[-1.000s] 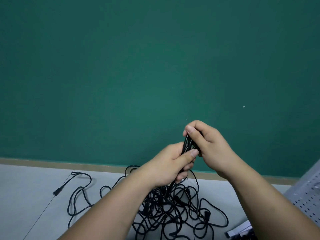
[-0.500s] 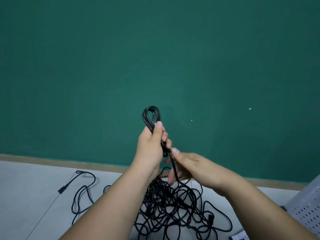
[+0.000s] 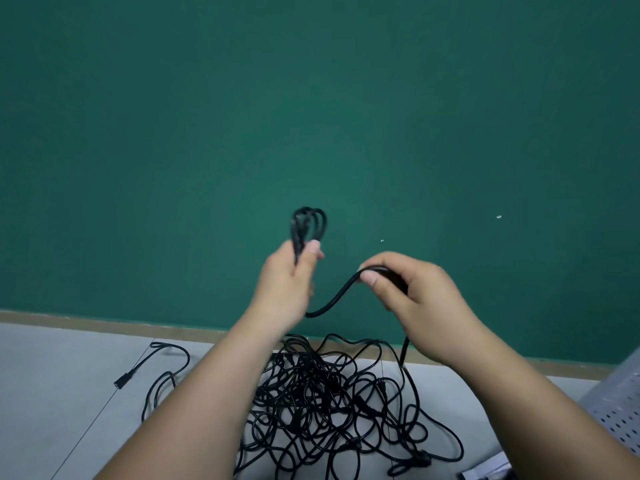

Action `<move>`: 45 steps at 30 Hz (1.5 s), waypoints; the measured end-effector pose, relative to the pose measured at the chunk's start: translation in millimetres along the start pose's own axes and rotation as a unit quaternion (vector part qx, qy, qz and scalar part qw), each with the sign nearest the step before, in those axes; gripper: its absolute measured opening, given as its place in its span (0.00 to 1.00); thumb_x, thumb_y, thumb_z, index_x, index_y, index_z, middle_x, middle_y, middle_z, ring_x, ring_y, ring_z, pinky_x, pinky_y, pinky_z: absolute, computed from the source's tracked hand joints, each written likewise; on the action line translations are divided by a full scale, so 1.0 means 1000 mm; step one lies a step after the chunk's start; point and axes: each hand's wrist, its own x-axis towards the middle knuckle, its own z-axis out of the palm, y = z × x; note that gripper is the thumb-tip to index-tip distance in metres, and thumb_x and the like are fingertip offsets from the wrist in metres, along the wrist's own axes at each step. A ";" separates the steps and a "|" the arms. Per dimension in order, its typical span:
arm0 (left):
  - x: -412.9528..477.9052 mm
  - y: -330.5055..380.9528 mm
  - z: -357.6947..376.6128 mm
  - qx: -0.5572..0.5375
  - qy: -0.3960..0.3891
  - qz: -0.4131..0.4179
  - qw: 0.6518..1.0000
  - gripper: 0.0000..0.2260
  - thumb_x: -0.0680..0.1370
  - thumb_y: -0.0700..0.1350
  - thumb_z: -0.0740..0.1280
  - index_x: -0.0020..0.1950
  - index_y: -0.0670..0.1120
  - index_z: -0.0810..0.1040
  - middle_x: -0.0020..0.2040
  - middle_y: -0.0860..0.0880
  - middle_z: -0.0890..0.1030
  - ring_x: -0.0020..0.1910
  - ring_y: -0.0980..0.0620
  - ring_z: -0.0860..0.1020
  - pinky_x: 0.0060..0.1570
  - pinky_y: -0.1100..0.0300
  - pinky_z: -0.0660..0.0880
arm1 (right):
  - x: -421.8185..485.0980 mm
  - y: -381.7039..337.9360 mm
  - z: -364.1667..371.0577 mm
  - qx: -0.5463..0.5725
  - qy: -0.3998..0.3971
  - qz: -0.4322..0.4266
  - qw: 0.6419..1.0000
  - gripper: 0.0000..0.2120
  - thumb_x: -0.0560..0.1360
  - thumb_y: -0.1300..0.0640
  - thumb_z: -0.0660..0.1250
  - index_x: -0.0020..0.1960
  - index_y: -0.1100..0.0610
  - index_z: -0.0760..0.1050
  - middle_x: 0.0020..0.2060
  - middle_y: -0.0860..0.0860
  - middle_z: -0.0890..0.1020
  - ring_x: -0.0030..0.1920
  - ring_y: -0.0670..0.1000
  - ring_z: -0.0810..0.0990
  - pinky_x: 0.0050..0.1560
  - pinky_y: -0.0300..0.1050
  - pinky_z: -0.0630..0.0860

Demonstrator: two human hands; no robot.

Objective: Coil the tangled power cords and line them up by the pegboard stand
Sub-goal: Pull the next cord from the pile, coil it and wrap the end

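Black cord loops (image 3: 309,224) are held upright in the left hand (image 3: 287,282), whose fingers and thumb are curled round the gathered strands, so that the rounded tops of the loops stand above the thumb against the green wall (image 3: 311,116). From under that hand a free length of cord (image 3: 333,299) is led in a shallow sag across to the right hand (image 3: 415,292), where it is pinched between the thumb and the curled fingers. That hand is slightly blurred, and how many fingers bear on the cord cannot be told. Below the right hand the same cord is seen to drop straight down to the tangled pile (image 3: 329,396), which is spread on the pale grey floor (image 3: 52,382) just in front of the wall, between and beneath the two forearms. Many black strands are crossed over one another in the pile, and several plug ends are caught among them. One strand is trailed out to the left of the pile and is ended in a dark plug (image 3: 121,382) that lies on the floor apart from the rest. A tan skirting strip (image 3: 104,323) is run along the foot of the wall. At the right edge a grey perforated panel of the pegboard stand (image 3: 620,400) is partly shown, near the pile but apart from it. Beside it, at the bottom edge, a white and dark object (image 3: 491,469) is cut off too much to be identified.
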 end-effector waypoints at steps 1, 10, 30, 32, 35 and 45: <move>-0.006 0.002 0.008 0.004 -0.048 0.001 0.999 0.14 0.86 0.56 0.61 0.50 0.50 0.79 0.31 0.54 0.74 0.28 0.51 0.73 0.33 0.55 0.71 | 0.002 0.000 -0.001 -0.001 0.032 0.001 0.999 0.03 0.82 0.50 0.70 0.50 0.44 0.82 0.34 0.46 0.81 0.34 0.52 0.75 0.38 0.48 0.75; -0.040 0.027 0.038 -0.148 -0.285 -0.103 0.941 0.37 0.79 0.75 0.54 0.59 0.43 0.79 0.38 0.51 0.69 0.32 0.51 0.72 0.35 0.57 0.75 | 0.006 0.013 -0.015 -0.063 0.179 0.039 0.981 0.01 0.78 0.50 0.76 0.49 0.44 0.84 0.34 0.47 0.77 0.33 0.46 0.73 0.36 0.37 0.70; -0.048 0.027 0.026 -0.139 -0.437 -0.122 0.880 0.13 0.87 0.52 0.62 0.51 0.43 0.74 0.32 0.50 0.64 0.26 0.53 0.65 0.26 0.61 0.65 | 0.004 0.015 -0.013 -0.013 0.014 0.018 1.000 0.07 0.81 0.52 0.72 0.55 0.41 0.84 0.50 0.39 0.84 0.53 0.43 0.82 0.52 0.34 0.74; -0.049 0.027 0.025 -0.142 -0.442 -0.125 0.877 0.15 0.86 0.55 0.63 0.52 0.43 0.75 0.32 0.50 0.64 0.26 0.53 0.65 0.26 0.61 0.65 | 0.005 0.017 -0.014 -0.035 0.013 0.026 0.999 0.03 0.80 0.50 0.73 0.52 0.42 0.84 0.46 0.38 0.84 0.48 0.41 0.81 0.47 0.33 0.72; -0.048 0.028 0.028 -0.140 -0.412 -0.124 0.892 0.21 0.83 0.62 0.64 0.51 0.44 0.75 0.32 0.51 0.64 0.25 0.54 0.64 0.25 0.62 0.63 | 0.006 0.020 -0.015 -0.084 0.027 0.054 0.995 0.05 0.79 0.45 0.74 0.47 0.44 0.80 0.38 0.32 0.81 0.39 0.38 0.78 0.37 0.30 0.67; -0.052 0.024 0.047 -0.164 -0.318 -0.101 0.928 0.17 0.88 0.58 0.57 0.51 0.45 0.73 0.35 0.52 0.65 0.28 0.52 0.64 0.29 0.58 0.66 | 0.009 0.020 -0.009 -0.021 0.086 0.096 0.991 0.03 0.83 0.48 0.68 0.52 0.44 0.80 0.42 0.42 0.85 0.43 0.42 0.82 0.45 0.38 0.75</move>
